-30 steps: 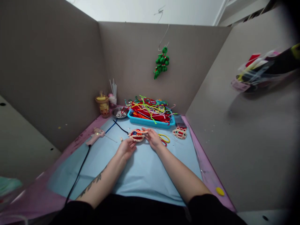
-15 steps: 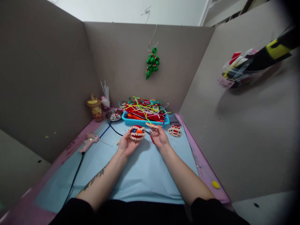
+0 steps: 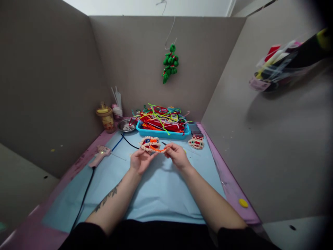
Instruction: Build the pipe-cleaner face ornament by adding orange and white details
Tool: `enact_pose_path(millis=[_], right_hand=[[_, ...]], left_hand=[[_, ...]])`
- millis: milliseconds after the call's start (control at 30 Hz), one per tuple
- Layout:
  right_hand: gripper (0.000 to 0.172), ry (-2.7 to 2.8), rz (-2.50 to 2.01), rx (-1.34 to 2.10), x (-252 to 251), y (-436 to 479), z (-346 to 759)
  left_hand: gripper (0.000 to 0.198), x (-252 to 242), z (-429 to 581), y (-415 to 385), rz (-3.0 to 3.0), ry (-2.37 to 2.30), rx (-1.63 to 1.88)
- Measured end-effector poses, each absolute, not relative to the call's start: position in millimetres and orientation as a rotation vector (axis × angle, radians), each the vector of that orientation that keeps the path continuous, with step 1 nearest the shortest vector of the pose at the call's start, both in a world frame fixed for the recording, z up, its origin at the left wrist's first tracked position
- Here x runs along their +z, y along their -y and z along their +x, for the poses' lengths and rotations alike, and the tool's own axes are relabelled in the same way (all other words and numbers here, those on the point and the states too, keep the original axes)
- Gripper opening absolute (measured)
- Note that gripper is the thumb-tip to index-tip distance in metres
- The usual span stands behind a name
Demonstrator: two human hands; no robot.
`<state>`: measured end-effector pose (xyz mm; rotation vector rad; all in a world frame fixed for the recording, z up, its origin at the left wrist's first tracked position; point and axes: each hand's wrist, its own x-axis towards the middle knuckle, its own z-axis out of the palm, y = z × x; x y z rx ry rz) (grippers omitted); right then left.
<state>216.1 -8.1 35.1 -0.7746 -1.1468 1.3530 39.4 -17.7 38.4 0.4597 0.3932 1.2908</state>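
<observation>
our left hand (image 3: 140, 160) cradles the pipe-cleaner face (image 3: 148, 140), thumb and fingers on its lower edge, palm under it. our right hand (image 3: 177, 155) pinches one end of the orange-and-cream curved strip (image 3: 160, 150); its free end overlaps the face in view, contact or gap: can't tell.

risks as we judge them:
- strip is pinched at one end only, so the free end could swing or twist, then seat crooked.
- squeezing with the left could bend the soft rim or work a blue eye (image 3: 147, 141) loose.
- dark pointed tip (image 3: 163, 143) just beyond the right fingertips, tool mostly hidden; a forward push could snag the strip.
- glue gun (image 3: 100, 156) left of our left hand, light lit, so maybe hot; a wide left sweep could catch nozzle or the black cord (image 3: 85, 194).
- black pipe cleaner (image 3: 128, 141) beyond the left hand could hook the fringe.
</observation>
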Motion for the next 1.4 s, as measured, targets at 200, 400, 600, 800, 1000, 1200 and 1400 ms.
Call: enact_pose_path(millis=[200,400,600,800,1000,1200,1400], right_hand=[[0.038,1.141,-0.785,1.409,28.8,8.7,207.3],[0.039,1.117,-0.821,1.411,29.0,6.7,207.3],[0.039,1.139,-0.868,1.379,26.1,4.3,205.0],[0.038,1.120,-0.882,1.355,23.7,3.9,204.0],[0.038,1.132,-0.886,1.329,20.8,4.2,201.9],[0.038,1.099,-0.876,1.343,18.2,3.3,200.8],[0.031,1.045,-0.850,1.293,19.8,3.2,201.2]], left_hand=[[0.056,42.4,45.1,22.3,0.522,-0.342,1.322],[0.058,42.3,47.0,25.3,0.545,-0.358,1.326],[0.055,45.8,51.7,29.2,0.554,-0.375,1.332],[0.040,41.8,52.3,26.6,0.568,-0.418,1.340],[0.038,38.3,53.6,23.2,0.630,-0.438,1.365],[0.037,39.7,53.1,22.4,0.561,-0.495,1.376],[0.030,34.9,49.7,18.0,0.545,-0.518,1.406]])
